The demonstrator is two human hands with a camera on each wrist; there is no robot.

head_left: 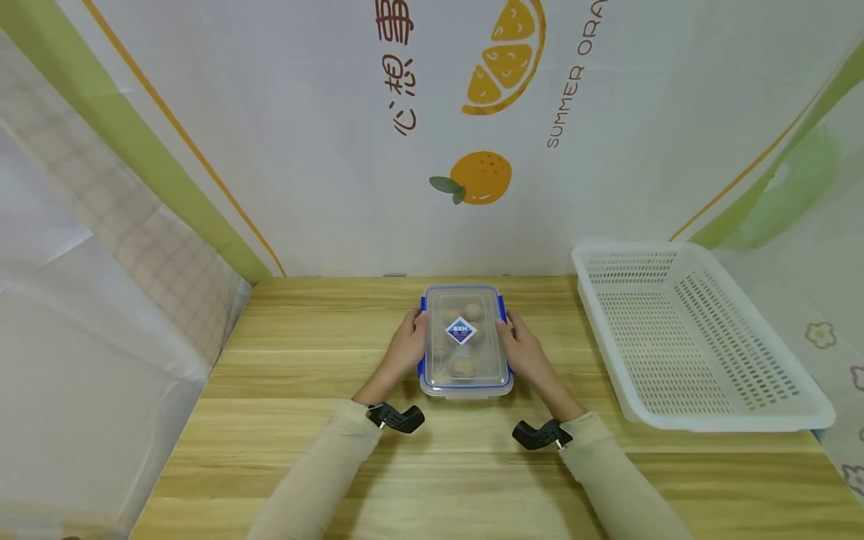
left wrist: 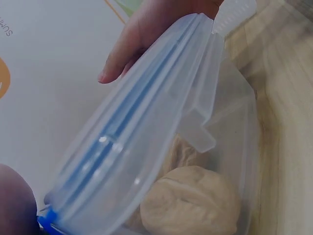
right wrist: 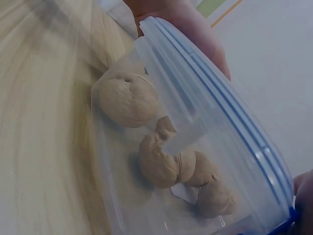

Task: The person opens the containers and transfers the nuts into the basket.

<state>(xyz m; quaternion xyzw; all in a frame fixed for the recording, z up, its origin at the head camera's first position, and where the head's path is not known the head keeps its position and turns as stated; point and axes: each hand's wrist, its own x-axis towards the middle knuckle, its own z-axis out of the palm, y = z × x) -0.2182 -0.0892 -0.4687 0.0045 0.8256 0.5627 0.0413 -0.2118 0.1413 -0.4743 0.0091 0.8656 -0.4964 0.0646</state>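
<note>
A clear plastic container (head_left: 464, 339) with a blue-sealed lid and a diamond label sits on the wooden table (head_left: 290, 450), with several walnuts inside. My left hand (head_left: 403, 349) grips its left side and my right hand (head_left: 526, 352) grips its right side, each thumb at the lid's edge. The left wrist view shows the lid (left wrist: 132, 142) and a side clip close up, a walnut (left wrist: 190, 200) behind the wall, and the right hand's fingers (left wrist: 132, 44) beyond. In the right wrist view, walnuts (right wrist: 128, 98) lie under the lid (right wrist: 220, 112).
A white perforated basket (head_left: 695, 337) stands at the table's right side, close to the container. A printed cloth backdrop (head_left: 472, 112) closes the far edge, and sheeting hangs at the left. Bare wood lies in front of the container.
</note>
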